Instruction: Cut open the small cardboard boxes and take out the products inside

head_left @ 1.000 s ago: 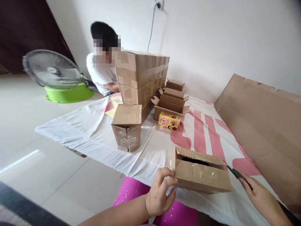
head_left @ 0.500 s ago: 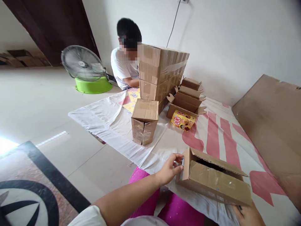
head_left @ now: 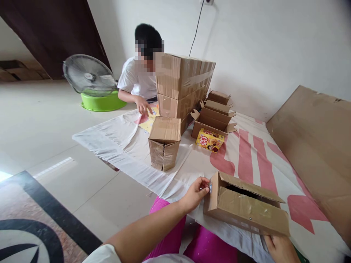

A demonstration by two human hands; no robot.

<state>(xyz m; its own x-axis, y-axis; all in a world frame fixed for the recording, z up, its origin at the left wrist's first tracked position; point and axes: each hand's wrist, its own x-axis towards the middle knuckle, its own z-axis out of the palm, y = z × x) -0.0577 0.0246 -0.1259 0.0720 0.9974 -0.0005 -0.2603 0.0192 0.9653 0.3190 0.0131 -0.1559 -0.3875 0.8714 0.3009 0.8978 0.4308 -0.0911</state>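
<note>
Right now, a long brown box (head_left: 253, 213) is near the front edge of the desk (head_left: 189, 180), close to the person's lap. Its top flaps do not meet, and a dark gap shows between them. The left hand (head_left: 197, 191) is at the left end of the box. Its fingers are bent in close to the thumb, so that grip looks narrow, but I cannot tell if it is pinching the small white bit (head_left: 210, 187) there. The right hand (head_left: 281, 249) is under the right end, with its thumb by the bottom edge. Most of its fingers are hidden, so I cannot tell how tight that grip is. A white cloth (head_left: 106, 137) with big pink shapes covers the desk. Past the long box, a smaller taped box (head_left: 165, 129) sits in front of a big stack of boxes (head_left: 189, 78). To the right of the stack is a row of open boxes (head_left: 195, 130), and a yellow box (head_left: 210, 140) with red on it is just in front of the nearest one. Another person (head_left: 134, 82) in a white shirt reaches a hand (head_left: 143, 106) to a yellow sheet (head_left: 146, 125). A large cardboard piece (head_left: 309, 153) slants up on the far right.
</note>
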